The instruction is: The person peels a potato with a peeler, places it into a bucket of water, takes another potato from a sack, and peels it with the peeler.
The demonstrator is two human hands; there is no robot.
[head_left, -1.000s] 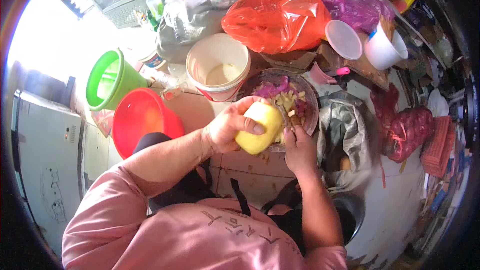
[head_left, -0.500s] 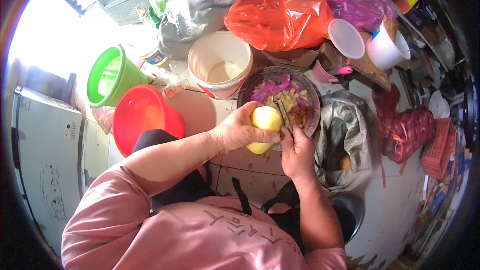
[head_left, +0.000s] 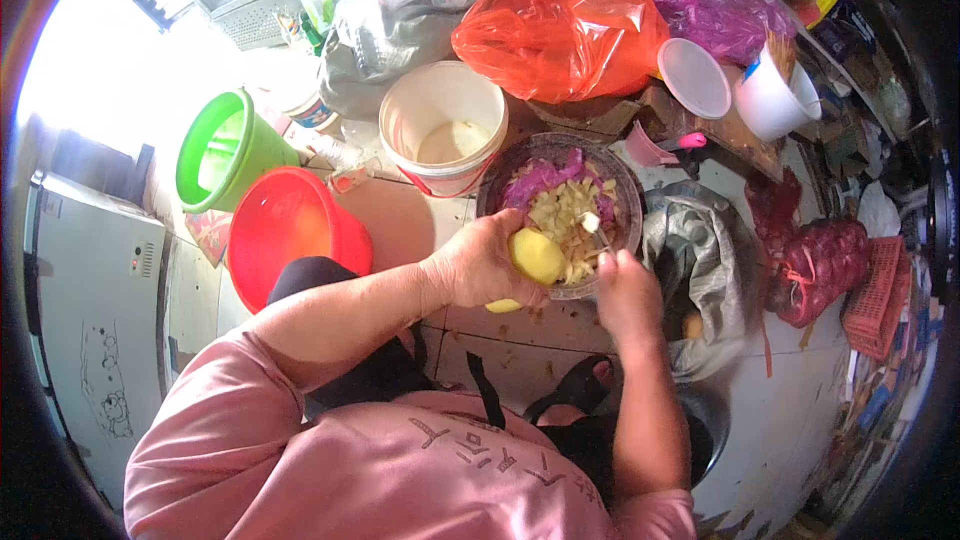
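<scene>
My left hand [head_left: 485, 262] is wrapped round a peeled yellow potato [head_left: 537, 257], over the near left edge of a round bowl [head_left: 632, 202]. Inside the bowl lie pale peelings [head_left: 560, 212] and a purple scrap [head_left: 545, 177]. My right hand [head_left: 628, 290], a little blurred, is closed on a peeler [head_left: 600, 234] just right of the potato, not touching it. A small whitish piece [head_left: 591, 223] shows at the peeler's tip.
Left of the bowl stand a white bucket [head_left: 443, 125], a red basin [head_left: 295, 238] and a green bucket [head_left: 228, 152]. An open grey sack [head_left: 700, 275] is at the right. Behind lies a red plastic bag [head_left: 565, 25]; a mesh bag [head_left: 825, 270] sits farther right.
The peeler and my right hand have moved right, away from the potato. My left hand has tilted the potato and turned it.
</scene>
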